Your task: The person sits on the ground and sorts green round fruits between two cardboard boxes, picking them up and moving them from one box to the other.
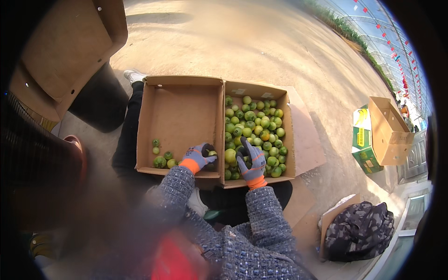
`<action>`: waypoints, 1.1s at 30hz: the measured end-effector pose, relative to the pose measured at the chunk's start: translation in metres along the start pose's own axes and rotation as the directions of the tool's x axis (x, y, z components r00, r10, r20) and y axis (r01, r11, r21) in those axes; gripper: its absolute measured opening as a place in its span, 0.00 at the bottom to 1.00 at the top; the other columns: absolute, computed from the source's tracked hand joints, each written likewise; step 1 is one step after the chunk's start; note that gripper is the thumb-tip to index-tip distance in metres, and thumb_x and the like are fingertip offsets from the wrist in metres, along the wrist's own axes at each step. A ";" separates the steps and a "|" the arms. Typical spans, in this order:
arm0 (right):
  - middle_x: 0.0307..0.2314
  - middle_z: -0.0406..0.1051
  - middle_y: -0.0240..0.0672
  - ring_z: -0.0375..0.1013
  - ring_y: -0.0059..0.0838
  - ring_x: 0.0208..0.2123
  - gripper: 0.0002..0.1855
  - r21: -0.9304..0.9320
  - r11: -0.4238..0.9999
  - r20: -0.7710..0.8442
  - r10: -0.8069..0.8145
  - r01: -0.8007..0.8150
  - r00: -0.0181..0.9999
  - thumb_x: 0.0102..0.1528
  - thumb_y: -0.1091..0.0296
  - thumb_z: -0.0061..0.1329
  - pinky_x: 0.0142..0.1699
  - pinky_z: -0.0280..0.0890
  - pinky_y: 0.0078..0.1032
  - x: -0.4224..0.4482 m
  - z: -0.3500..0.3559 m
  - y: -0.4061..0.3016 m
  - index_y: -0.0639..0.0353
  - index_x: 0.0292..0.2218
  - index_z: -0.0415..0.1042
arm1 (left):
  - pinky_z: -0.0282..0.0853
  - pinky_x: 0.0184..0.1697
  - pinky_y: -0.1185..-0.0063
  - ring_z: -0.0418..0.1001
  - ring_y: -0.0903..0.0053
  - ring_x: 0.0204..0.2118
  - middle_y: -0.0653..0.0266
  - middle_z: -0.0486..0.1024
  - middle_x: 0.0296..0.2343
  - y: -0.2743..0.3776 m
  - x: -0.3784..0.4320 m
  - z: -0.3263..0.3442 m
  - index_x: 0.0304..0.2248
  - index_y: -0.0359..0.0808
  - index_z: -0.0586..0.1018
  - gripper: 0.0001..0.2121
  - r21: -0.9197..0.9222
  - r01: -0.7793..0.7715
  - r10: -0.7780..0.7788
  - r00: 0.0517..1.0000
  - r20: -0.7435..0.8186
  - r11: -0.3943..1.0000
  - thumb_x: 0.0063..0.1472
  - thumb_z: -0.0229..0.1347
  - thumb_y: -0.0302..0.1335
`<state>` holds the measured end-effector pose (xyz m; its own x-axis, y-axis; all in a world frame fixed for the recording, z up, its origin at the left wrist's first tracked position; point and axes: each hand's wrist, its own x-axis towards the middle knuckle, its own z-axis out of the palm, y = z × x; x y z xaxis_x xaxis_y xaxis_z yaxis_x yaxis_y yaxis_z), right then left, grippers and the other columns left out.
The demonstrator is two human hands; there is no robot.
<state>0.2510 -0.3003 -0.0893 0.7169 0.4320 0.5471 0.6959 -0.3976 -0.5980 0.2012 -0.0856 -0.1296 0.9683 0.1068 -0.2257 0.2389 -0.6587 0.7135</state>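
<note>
My left hand point(200, 156), in a grey glove with dark fingertips and an orange cuff, holds a small green tomato point(212, 153) over the near right corner of the left cardboard box point(182, 112). Several green tomatoes point(160, 162) lie along that box's near side. My right hand point(251, 160), gloved alike, is over the right cardboard box point(291, 147), which holds many green and a few yellowish tomatoes point(265, 135). Its thumb and fingers are curved apart around a gap; whether a tomato sits between them is hard to tell.
The two boxes stand side by side at my legs. Flat cardboard point(306, 140) lies right of them. Farther right are a green printed carton point(364, 140) with an open brown box point(395, 147), and a camouflage cloth bundle point(360, 231). A dark container point(101, 101) stands at left.
</note>
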 end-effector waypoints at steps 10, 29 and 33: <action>0.29 0.72 0.36 0.69 0.38 0.31 0.35 -0.088 0.985 0.193 -0.127 0.146 0.973 0.37 0.57 0.62 0.39 0.62 0.32 -0.006 0.007 0.003 0.56 0.48 0.69 | 0.70 0.40 0.83 0.72 0.83 0.37 0.65 0.76 0.35 0.023 -0.007 0.013 0.45 0.33 0.72 0.17 -0.753 -0.165 0.247 0.969 -0.004 0.637 0.56 0.58 0.27; 0.26 0.72 0.32 0.66 0.19 0.25 0.25 0.689 0.582 -0.075 0.650 -0.432 0.756 0.63 0.54 0.34 0.34 0.64 0.18 -0.015 0.006 0.041 0.63 0.52 0.64 | 0.63 0.47 0.68 0.72 0.65 0.43 0.56 0.74 0.39 -0.009 0.016 0.024 0.45 0.38 0.72 0.23 0.044 0.088 -0.069 0.944 -0.323 0.995 0.53 0.58 0.42; 0.32 0.72 0.34 0.69 0.26 0.30 0.32 0.263 0.954 0.029 0.138 -0.141 0.990 0.48 0.63 0.54 0.38 0.64 0.23 -0.015 0.005 0.020 0.62 0.53 0.63 | 0.69 0.40 0.70 0.74 0.57 0.35 0.53 0.76 0.31 0.010 -0.002 0.014 0.38 0.33 0.76 0.12 -0.597 -0.218 0.007 0.942 -0.335 0.772 0.56 0.56 0.32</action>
<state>0.2539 -0.3100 -0.1121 0.8047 0.3963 0.4420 0.5524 -0.2272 -0.8020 0.2011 -0.1025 -0.1312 0.9385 0.3450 0.0146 0.0163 -0.0865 0.9961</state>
